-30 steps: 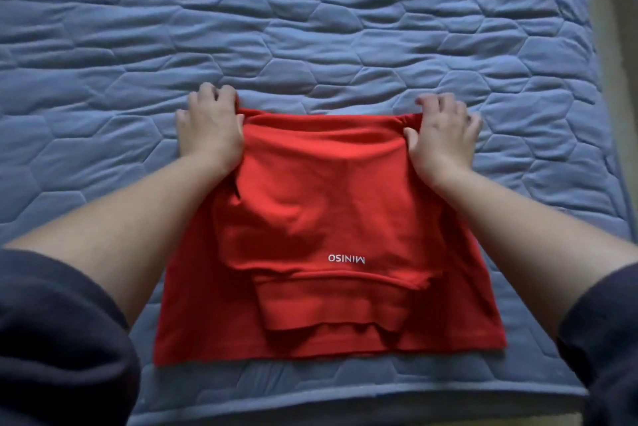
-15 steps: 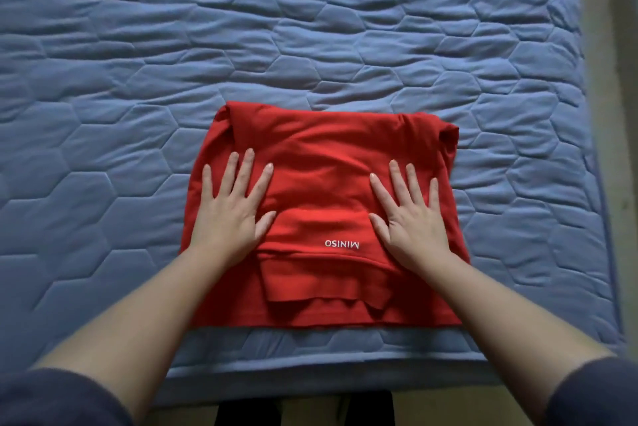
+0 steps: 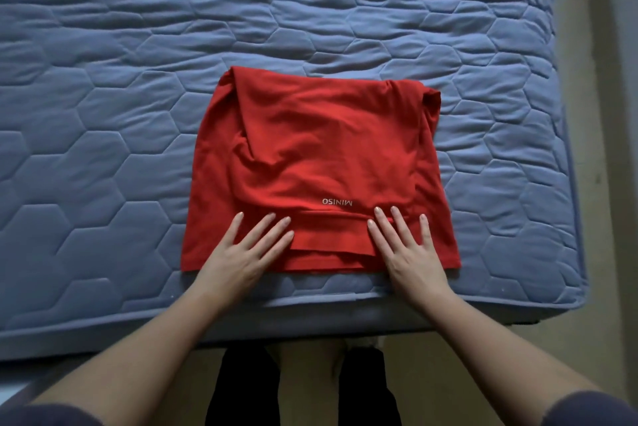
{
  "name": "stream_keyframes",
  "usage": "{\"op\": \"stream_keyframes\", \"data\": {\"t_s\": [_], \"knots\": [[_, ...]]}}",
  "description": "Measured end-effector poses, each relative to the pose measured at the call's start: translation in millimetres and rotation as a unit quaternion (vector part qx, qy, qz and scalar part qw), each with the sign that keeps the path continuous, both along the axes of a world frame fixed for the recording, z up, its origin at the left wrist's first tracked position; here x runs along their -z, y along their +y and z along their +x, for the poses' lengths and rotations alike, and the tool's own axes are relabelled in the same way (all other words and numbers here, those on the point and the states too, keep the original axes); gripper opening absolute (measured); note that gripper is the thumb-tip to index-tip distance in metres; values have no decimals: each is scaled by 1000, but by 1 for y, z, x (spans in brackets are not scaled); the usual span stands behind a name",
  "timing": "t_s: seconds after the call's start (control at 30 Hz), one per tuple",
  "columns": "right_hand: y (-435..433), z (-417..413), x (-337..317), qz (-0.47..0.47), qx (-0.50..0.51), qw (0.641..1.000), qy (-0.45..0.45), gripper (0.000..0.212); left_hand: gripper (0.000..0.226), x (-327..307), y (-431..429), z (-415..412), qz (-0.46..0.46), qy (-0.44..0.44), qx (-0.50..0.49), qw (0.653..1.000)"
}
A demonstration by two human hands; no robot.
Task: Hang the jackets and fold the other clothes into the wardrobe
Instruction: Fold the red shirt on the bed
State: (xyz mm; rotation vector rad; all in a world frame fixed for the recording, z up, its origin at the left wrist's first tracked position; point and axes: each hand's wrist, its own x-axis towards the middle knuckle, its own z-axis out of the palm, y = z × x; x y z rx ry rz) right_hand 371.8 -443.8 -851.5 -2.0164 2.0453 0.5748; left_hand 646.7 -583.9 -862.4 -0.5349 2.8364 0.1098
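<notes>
Left hand, right hand pressing red shirt at near edge, fingers spread wide; bunched far-right corner possibly unfolding on lifting.

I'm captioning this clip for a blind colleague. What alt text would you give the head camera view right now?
A person's left hand and right hand rest flat on the near edge of a folded red shirt on a blue quilted mattress. Small pale lettering on the shirt reads upside down.

Blue quilted mattress with hexagon stitching fills the view; beige floor along its right edge, dim light.
</notes>
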Motion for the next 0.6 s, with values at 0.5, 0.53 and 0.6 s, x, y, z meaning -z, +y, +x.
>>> {"op": "stream_keyframes", "data": {"t_s": [0.5, 0.53, 0.6], "knots": [[-70, 73, 5, -43, 47, 984, -164, 73, 55, 0, -40, 20, 183, 230, -658, 693], [-82, 82, 6, -54, 76, 978, -187, 71, 51, 2, -53, 16, 233, 258, -699, 625], [-102, 95, 7, -93, 135, 957, -240, 67, 31, 3, -81, 10, 355, 293, -740, 491]]}}
